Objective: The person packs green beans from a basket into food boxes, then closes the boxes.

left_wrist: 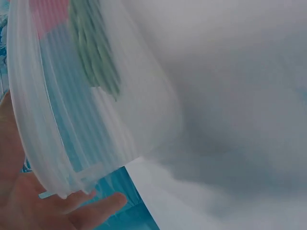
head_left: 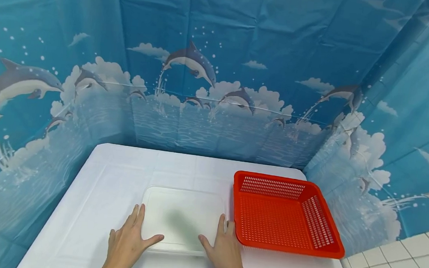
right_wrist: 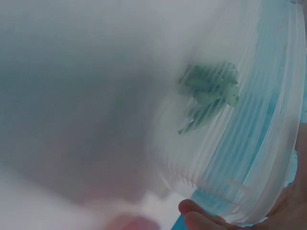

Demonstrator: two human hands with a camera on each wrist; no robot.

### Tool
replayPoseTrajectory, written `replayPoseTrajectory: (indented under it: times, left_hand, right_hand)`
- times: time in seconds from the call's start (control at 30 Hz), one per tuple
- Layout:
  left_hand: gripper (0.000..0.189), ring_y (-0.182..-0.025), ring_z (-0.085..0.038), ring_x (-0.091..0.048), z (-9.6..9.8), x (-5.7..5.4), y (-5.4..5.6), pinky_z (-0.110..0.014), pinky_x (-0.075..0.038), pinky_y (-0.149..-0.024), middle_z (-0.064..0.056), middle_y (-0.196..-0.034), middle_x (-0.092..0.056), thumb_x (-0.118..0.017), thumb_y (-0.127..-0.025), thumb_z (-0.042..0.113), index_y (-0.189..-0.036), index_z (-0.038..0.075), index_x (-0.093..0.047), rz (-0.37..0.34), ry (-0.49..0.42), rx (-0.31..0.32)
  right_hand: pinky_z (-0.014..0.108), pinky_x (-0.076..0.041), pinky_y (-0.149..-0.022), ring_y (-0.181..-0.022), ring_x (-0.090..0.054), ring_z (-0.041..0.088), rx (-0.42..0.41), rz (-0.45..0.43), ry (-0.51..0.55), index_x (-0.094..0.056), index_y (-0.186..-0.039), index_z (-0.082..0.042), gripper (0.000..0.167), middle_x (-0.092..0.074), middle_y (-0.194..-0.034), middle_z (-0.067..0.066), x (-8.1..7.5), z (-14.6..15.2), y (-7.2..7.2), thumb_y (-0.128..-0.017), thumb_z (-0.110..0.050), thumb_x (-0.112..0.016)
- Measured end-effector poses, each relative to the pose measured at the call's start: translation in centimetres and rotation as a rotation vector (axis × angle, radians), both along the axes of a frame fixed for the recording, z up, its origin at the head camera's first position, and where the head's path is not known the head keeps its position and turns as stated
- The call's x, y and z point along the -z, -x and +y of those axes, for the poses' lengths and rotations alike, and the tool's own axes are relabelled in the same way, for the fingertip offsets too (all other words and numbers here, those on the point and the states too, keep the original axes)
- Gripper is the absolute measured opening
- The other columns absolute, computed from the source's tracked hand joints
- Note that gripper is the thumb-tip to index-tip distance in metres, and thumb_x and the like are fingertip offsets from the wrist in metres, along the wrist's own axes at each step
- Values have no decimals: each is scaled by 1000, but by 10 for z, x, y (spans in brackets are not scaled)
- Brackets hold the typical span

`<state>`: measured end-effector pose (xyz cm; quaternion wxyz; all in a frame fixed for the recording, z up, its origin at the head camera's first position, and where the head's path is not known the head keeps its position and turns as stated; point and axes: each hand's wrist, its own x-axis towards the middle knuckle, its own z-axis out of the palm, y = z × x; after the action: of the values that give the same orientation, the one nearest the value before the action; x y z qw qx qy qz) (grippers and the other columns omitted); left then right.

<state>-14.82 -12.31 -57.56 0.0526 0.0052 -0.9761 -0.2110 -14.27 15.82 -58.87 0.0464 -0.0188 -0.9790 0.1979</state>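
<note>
A translucent plastic food container (head_left: pixel 187 217) with a whitish lid stands on the table in front of me. A long green thing (left_wrist: pixel 93 48) shows blurred through its ribbed wall in the left wrist view, and a leafy green end (right_wrist: pixel 211 86) in the right one. My left hand (head_left: pixel 126 242) rests along the left edge, straight fingers pointing forward, thumb over the lid's near left corner. On the opposite edge lies my right hand (head_left: pixel 224 249), index finger extended forward and thumb reaching onto the lid. The rim hides parts of both hands in the wrist views.
A red perforated plastic basket (head_left: pixel 276 222) stands on the white-covered table (head_left: pixel 105 184), just right of the container and close to my right hand. Blue curtains (head_left: pixel 225 23) printed with dolphins surround the table at the back and sides. White tiles (head_left: pixel 411 265) show at the lower right.
</note>
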Motion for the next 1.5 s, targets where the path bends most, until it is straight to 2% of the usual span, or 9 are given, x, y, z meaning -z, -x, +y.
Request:
replayPoseTrajectory:
  times: [0.23,0.37,0.43,0.53,0.9,1.03,1.13,1.27,1.5]
  left_hand:
    - [116,-107,-54,-73,-4,3,1,-89,-45,-91,-27,-161,-49,-78,-78,75,-161,3,-42,-44,1,19]
    - [114,-67,-34,-71,-7,2,0,-55,-61,-67,-31,-146,-61,-80,-79,71,-159,-3,-43,-41,13,51]
    - [113,-56,-22,-61,-8,3,0,-36,-51,-51,-29,-135,-65,-80,-81,70,-158,-4,-43,-42,11,60]
    - [110,-58,-17,-57,-8,6,3,-27,-39,-46,-27,-127,-66,-79,-83,68,-160,-2,-42,-40,-9,61]
    - [98,-67,-18,-45,-9,12,10,-27,-38,-50,-14,-104,-57,-70,-95,63,-166,7,-34,-102,-95,31]
    - [92,-103,-42,-67,-11,10,13,-52,-61,-75,-30,-134,-58,-69,-97,60,-163,4,-38,-5,-58,53]
    - [86,-149,-52,-45,-9,5,24,-73,-44,-114,-33,-163,-39,-67,-100,53,-162,-1,-39,105,-24,91]
    - [88,-164,-44,-19,1,1,48,-70,-16,-132,-26,-175,-22,-62,-103,50,-163,-7,-31,144,9,171]
    - [95,-165,-42,-20,15,9,72,-66,-14,-135,-24,-175,-22,-57,-102,60,-163,-8,-28,48,38,215]
  right_hand:
    - [36,-57,-61,-81,-65,27,17,-27,35,-36,-160,9,105,-45,-143,33,4,-3,-1,-91,-61,-74]
    - [34,-55,-56,-72,-62,23,2,-53,43,-33,-161,8,105,-43,-148,34,4,-5,-3,-92,-60,-73]
    - [36,-57,-57,-73,-64,25,0,-60,50,-33,-161,8,104,-42,-151,35,3,-5,-4,-93,-59,-73]
    - [41,-60,-62,-75,-67,28,14,-61,59,-33,-162,7,103,-42,-153,34,2,-6,-3,-94,-58,-72]
    - [37,-55,-53,-70,-64,26,13,-16,8,-36,-161,5,99,-51,-145,33,6,-7,1,-94,-60,-69]
    - [53,-66,-82,-118,-68,45,-13,21,30,-36,-162,4,95,-40,-161,33,2,-7,4,-96,-57,-69]
    - [64,-49,-117,-156,-36,49,-46,40,63,-32,-163,5,93,-25,-172,30,-4,-8,16,-100,-54,-65]
    - [62,-28,-133,-164,-22,44,-81,24,77,-26,-164,8,94,-20,-176,25,-15,-14,41,-102,-55,-59]
    - [63,-25,-134,-164,-24,43,-95,-26,-3,-29,-163,7,95,-24,-175,25,-22,-24,69,-100,-58,-59]
